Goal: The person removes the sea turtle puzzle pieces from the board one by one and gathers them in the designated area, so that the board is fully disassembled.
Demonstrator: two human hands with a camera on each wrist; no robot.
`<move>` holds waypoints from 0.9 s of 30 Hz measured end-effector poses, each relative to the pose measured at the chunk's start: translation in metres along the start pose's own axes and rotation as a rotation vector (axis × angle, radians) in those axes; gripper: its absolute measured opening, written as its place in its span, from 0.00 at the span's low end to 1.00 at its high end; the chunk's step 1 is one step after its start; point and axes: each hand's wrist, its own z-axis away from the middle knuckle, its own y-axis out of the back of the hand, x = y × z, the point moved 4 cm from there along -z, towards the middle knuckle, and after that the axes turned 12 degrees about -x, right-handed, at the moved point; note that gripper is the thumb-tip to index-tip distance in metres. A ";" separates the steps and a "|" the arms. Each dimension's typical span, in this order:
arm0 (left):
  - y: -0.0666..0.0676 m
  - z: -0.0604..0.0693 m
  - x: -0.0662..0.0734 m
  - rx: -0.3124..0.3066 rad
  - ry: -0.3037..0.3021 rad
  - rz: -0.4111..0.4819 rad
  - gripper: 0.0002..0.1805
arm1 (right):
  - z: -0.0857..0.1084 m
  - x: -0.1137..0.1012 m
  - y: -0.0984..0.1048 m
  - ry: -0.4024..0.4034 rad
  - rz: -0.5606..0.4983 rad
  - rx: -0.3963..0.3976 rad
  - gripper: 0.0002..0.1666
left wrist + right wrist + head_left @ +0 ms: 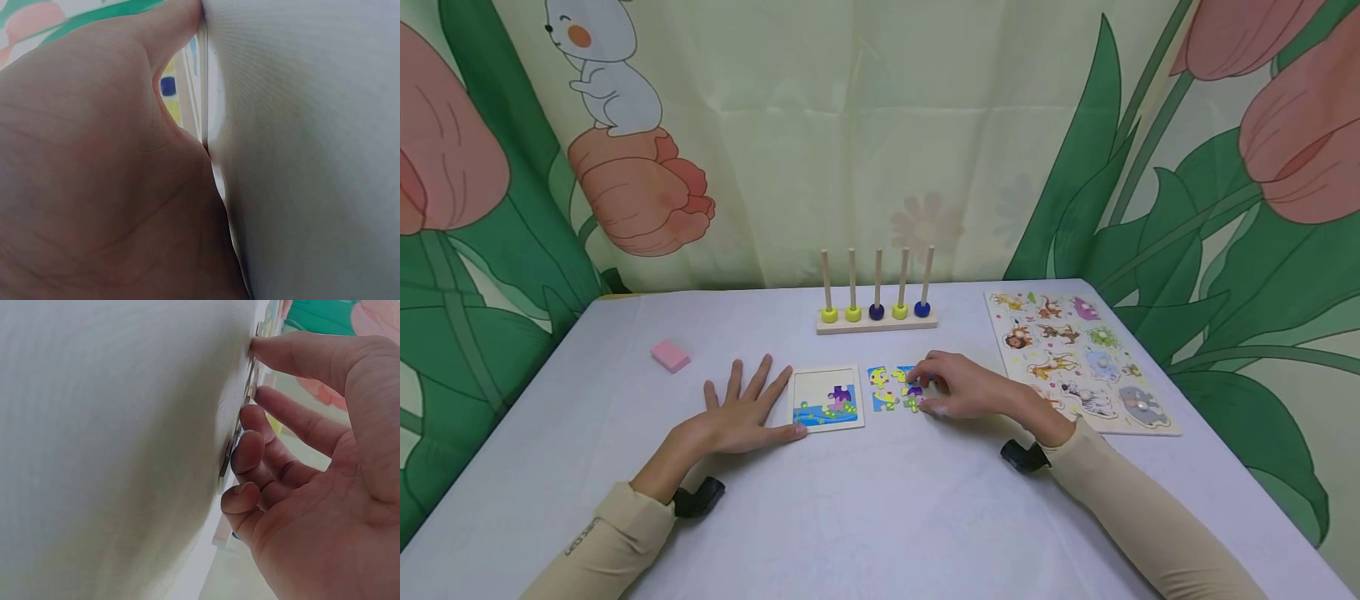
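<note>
A small puzzle tray (799, 375) with a pale frame lies mid-table, with blue and purple pieces fitted in its lower part. My left hand (737, 421) rests beside it with fingers spread, thumb on the tray's lower left corner. In the left wrist view, the left hand (106, 150) hides most of the tray. Right of the tray lie several loose yellow, blue and purple puzzle pieces (883, 402). Over their right side, my right hand (966, 387) bends its fingers and pinches a purple puzzle piece (913, 390) at the edges; the fingertips partly cover it.
Behind the puzzle stands a wooden peg rack (876, 325) with yellow and dark beads. An animal peg board (1075, 358) lies at the right, close to my right forearm. A pink block (670, 356) sits at the left. A printed curtain (865, 125) hangs behind the table.
</note>
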 end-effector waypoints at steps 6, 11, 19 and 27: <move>0.000 0.000 0.000 -0.003 0.003 0.003 0.66 | 0.000 0.001 0.000 0.003 0.004 -0.005 0.21; -0.001 -0.004 -0.003 0.012 0.008 -0.005 0.65 | 0.000 0.002 -0.001 0.004 0.012 -0.004 0.20; -0.001 -0.003 -0.003 0.016 0.010 -0.010 0.66 | -0.003 0.000 -0.001 0.035 0.023 0.023 0.19; -0.003 -0.007 -0.005 0.014 0.020 -0.022 0.65 | -0.012 -0.015 -0.002 0.055 -0.010 0.023 0.19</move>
